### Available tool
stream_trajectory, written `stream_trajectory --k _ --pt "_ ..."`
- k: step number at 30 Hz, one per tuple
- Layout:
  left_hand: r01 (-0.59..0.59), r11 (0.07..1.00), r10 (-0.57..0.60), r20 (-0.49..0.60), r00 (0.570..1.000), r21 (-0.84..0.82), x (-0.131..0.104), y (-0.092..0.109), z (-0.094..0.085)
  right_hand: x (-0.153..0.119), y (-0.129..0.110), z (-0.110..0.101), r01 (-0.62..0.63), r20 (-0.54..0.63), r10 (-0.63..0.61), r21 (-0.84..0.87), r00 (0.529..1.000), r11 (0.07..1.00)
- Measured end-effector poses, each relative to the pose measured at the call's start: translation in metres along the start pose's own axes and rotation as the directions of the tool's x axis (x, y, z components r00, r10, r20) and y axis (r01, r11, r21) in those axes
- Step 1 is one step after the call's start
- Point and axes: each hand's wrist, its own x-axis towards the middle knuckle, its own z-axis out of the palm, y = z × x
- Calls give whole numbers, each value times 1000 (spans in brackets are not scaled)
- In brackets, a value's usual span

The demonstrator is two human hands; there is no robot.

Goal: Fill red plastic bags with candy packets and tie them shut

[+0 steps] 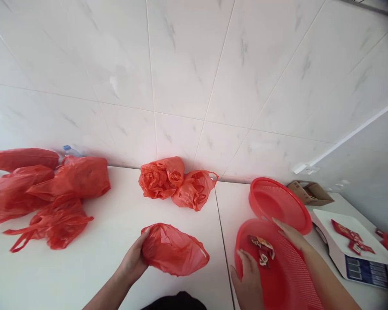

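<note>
Left hand: pinching the edge of a crinkly plastic bag, oval mouth gaping, six o'clock!
Right hand: over a mesh basket's rim, five o'clock; gripping or resting, can't tell.
Wrapped pieces: glossy, in the basket.

Bare left hand with slim, ungloved fingers; bare, slender, smooth-sided left forearm; bare, ungloved right hand; rounded black patch, seemingly worn cloth, only its uneven upper edge showing
</note>
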Motion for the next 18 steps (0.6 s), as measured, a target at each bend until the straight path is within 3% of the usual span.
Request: stream_trajectory --k 2,4,6,8,13,18 --pt "3 1000 -3 -13 1000 -2 0 -1 1 -2 21 2 -88 70 93 -69 993 994" --pt "10 1000 -10 1 1000 4 0 -3 3 -6 32 9 -203 202 216 -79 955 976" --pt "19 1000 -19 28 999 16 2 -5 6 -11 31 17 -278 326 283 -62 902 959" --pt "16 1000 -17 41 999 14 4 -7 9 -15 22 23 -274 368 259 -10 893 962" --pt "-47 998 49 43 998 -52 5 -10 18 -2 9 26 -244 351 171 176 921 954" --pt "-48 998 49 18 999 -45 -2 -10 16 37 60 6 -286 113 293 -71 950 956"
